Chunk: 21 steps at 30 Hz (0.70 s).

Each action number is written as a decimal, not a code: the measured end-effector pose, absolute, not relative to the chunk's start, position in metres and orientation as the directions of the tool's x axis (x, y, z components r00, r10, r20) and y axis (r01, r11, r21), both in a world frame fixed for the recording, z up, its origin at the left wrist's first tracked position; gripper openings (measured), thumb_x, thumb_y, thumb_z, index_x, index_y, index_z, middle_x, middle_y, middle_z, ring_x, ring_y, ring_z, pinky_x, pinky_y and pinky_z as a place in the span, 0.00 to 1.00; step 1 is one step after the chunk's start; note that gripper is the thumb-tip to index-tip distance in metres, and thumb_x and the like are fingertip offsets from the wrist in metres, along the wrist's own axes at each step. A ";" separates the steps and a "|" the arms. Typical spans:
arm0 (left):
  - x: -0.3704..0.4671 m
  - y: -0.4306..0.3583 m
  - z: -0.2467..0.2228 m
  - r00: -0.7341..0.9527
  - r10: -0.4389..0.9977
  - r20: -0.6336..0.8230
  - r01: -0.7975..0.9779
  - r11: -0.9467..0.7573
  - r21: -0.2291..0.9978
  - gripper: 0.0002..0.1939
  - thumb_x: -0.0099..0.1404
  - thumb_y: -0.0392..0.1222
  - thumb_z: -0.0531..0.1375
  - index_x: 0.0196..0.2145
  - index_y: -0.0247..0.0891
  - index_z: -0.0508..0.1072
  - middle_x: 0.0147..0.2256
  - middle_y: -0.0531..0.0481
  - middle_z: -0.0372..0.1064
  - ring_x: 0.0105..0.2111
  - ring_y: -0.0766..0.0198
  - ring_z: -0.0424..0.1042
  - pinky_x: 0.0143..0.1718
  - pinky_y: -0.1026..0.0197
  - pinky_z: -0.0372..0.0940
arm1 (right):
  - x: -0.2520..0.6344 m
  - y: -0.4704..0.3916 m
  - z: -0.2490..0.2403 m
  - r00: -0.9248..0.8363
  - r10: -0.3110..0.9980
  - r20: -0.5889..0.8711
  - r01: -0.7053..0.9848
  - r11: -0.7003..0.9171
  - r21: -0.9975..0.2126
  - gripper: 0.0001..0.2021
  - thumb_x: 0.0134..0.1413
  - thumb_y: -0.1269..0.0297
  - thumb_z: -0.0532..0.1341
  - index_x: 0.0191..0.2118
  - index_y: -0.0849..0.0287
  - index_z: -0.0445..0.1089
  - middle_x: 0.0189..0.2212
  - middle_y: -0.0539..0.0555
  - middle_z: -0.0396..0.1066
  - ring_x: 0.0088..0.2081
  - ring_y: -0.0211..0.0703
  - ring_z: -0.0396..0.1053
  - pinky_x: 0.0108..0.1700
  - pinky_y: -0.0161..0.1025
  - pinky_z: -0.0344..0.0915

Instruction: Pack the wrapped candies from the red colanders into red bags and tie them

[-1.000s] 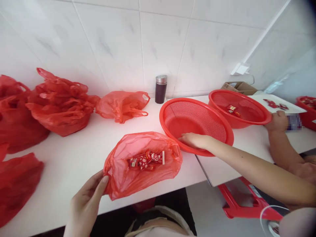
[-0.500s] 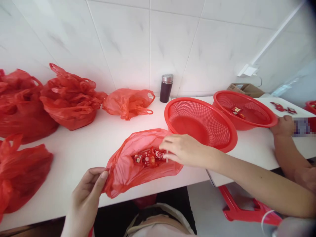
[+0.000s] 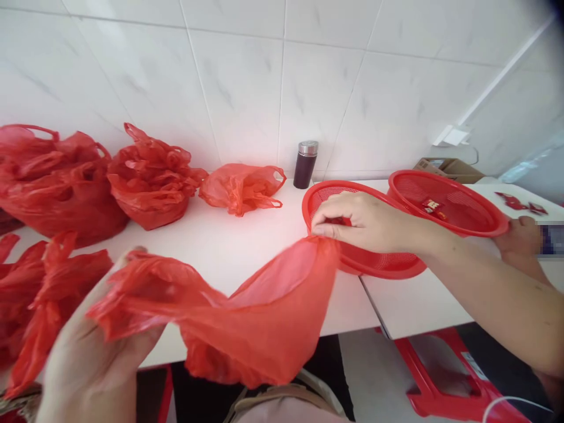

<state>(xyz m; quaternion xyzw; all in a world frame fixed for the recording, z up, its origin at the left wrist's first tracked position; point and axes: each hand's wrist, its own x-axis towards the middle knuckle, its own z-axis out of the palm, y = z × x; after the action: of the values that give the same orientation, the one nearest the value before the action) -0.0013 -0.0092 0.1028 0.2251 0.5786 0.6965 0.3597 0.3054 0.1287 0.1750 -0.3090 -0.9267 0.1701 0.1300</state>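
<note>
A thin red plastic bag (image 3: 264, 317) hangs stretched between my two hands, lifted at the table's front edge. My right hand (image 3: 361, 220) pinches its upper right corner, in front of the nearer red basket. On the other side, my left hand (image 3: 94, 346) holds the gathered left end, with the film draped across the palm and hiding most of the fingers. The bag sags in the middle, and whatever lies inside is out of sight. The nearer red basket (image 3: 383, 270) has perforated sides and is partly covered by my right hand and forearm.
Filled red bags (image 3: 150, 194) stand at the left, with a flatter red bag (image 3: 242, 188) beside them. A dark flask (image 3: 305, 164) is near the wall. Another person's hand (image 3: 522, 238) is at the farther basket (image 3: 449, 200), which holds a few wrapped pieces. Below is a red stool (image 3: 440, 388).
Both hands have raised the bag off the table, hiding the red wrapped pieces seen inside before. My right hand has moved from its opening to grip its corner. The view has shifted left.
</note>
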 end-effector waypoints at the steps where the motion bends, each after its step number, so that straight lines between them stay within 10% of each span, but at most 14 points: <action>1: 0.001 -0.004 0.103 -0.620 0.769 -0.155 -0.335 -0.080 0.939 0.06 0.63 0.44 0.59 0.30 0.40 0.71 0.28 0.56 0.70 0.31 0.66 0.70 0.30 0.67 0.68 | 0.306 0.131 0.177 -0.777 0.609 0.159 0.515 0.760 -0.396 0.09 0.60 0.60 0.57 0.35 0.53 0.75 0.32 0.49 0.74 0.34 0.41 0.70 0.39 0.39 0.63; 5: -0.001 0.001 0.088 -0.605 0.780 -0.157 -0.409 -0.136 0.902 0.04 0.60 0.42 0.62 0.32 0.39 0.71 0.30 0.57 0.69 0.29 0.70 0.68 0.30 0.70 0.67 | 0.309 0.127 0.178 -0.786 0.571 0.237 0.452 0.792 -0.410 0.09 0.61 0.62 0.56 0.40 0.54 0.73 0.38 0.51 0.74 0.40 0.42 0.70 0.43 0.40 0.64; 10: -0.007 -0.010 0.074 -0.587 0.698 0.411 0.336 -0.253 0.907 0.26 0.56 0.56 0.64 0.50 0.48 0.70 0.37 0.53 0.67 0.35 0.64 0.69 0.32 0.65 0.67 | 0.309 0.117 0.180 -0.849 0.471 0.239 0.335 0.830 -0.446 0.10 0.62 0.67 0.55 0.44 0.54 0.73 0.41 0.52 0.73 0.42 0.42 0.70 0.45 0.42 0.66; 14: -0.006 -0.006 0.078 -0.450 0.780 0.435 0.778 0.103 0.620 0.29 0.49 0.61 0.65 0.47 0.47 0.72 0.42 0.52 0.67 0.34 0.59 0.71 0.29 0.59 0.65 | 0.305 0.117 0.185 -0.867 0.387 0.314 0.251 0.884 -0.395 0.13 0.61 0.73 0.54 0.46 0.53 0.72 0.39 0.52 0.72 0.42 0.42 0.69 0.44 0.42 0.66; 17: -0.016 -0.003 0.082 -0.462 0.772 0.436 0.781 0.121 0.612 0.17 0.56 0.59 0.61 0.35 0.44 0.76 0.38 0.53 0.68 0.35 0.59 0.70 0.33 0.57 0.63 | 0.301 0.120 0.193 -0.826 0.362 0.433 0.210 0.909 -0.359 0.15 0.59 0.76 0.53 0.45 0.53 0.72 0.39 0.52 0.71 0.42 0.41 0.69 0.45 0.41 0.67; 21: -0.027 -0.007 0.090 -0.437 0.839 0.323 0.422 -0.126 0.898 0.12 0.58 0.54 0.63 0.37 0.49 0.79 0.41 0.53 0.70 0.45 0.57 0.67 0.47 0.56 0.61 | 0.292 0.126 0.202 -0.578 0.434 0.691 0.195 0.896 -0.400 0.14 0.56 0.79 0.55 0.41 0.54 0.72 0.38 0.50 0.70 0.41 0.39 0.70 0.44 0.39 0.67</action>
<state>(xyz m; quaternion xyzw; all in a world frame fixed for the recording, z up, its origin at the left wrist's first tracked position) -0.0273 -0.0066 0.0900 0.4970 0.6342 0.5624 0.1857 0.2922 0.1258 0.2025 -0.1795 -0.8770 0.1413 0.4227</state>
